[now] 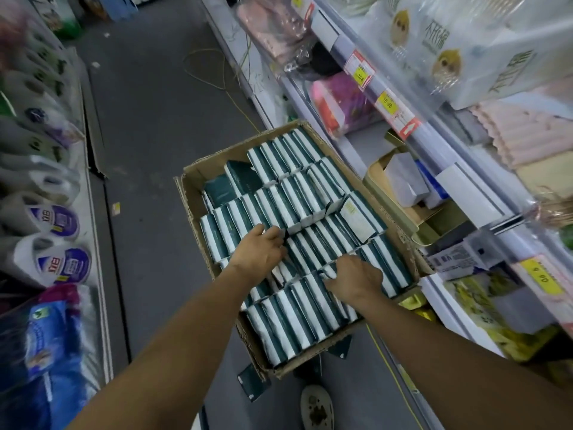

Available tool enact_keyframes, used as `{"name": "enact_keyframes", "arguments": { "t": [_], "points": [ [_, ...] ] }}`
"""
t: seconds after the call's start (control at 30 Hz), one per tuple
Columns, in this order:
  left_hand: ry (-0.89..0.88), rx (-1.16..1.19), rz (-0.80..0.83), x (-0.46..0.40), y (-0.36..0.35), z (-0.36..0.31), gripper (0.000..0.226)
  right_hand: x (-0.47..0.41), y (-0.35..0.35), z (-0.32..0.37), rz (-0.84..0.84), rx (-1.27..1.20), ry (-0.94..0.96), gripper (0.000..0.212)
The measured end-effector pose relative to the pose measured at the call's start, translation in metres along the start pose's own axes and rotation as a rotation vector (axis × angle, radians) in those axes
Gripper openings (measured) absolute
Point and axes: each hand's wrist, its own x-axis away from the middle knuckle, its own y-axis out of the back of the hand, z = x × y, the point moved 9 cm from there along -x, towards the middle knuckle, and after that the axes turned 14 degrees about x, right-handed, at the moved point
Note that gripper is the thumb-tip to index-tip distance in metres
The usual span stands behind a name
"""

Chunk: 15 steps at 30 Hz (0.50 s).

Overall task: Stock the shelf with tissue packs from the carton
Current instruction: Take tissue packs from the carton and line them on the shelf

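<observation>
Both hands are down in the cardboard carton point(198, 175), which sits on the aisle floor right against the shelf point(465, 308) at 3 o'clock. It's crammed with green-and-white tissue packs point(313, 193) standing on edge in rows. Left hand point(259, 248) has its fingers curled over the top of a pack in the middle row; right hand point(353, 276) is pinching a pack at 5 o'clock from it. These should be light and squishy, and the plastic wrap probably a bit slippery, so I'd squeeze several together across the flat faces and lift them as a block rather than tug one by the wrap.
</observation>
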Motion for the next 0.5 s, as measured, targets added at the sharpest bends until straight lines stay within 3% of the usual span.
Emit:
{"name": "enact_keyframes", "arguments": {
  "t": [0.13,0.2,0.37,0.43,0.5],
  "points": [
    [0.137,0.202,-0.15,0.018,0.03,0.016,0.042,0.016,0.019,-0.029,-0.041,-0.376,-0.073,0.043],
    [0.254,0.418,-0.244,0.035,0.05,0.023,0.029,0.028,0.031,-0.043,-0.066,-0.614,-0.079,0.037],
    [0.576,1.397,-0.367,0.082,0.063,0.024,0.021,0.068,0.073,-0.073,-0.194,-0.992,-0.123,0.011],
    [0.612,1.716,-0.405,0.095,0.074,0.008,0.025,0.092,0.091,-0.081,-0.296,-1.046,-0.116,0.015],
    [0.603,1.893,-0.382,0.106,0.092,-0.015,0.027,0.125,0.11,-0.082,-0.422,-1.013,-0.088,0.023]
  ]
}}
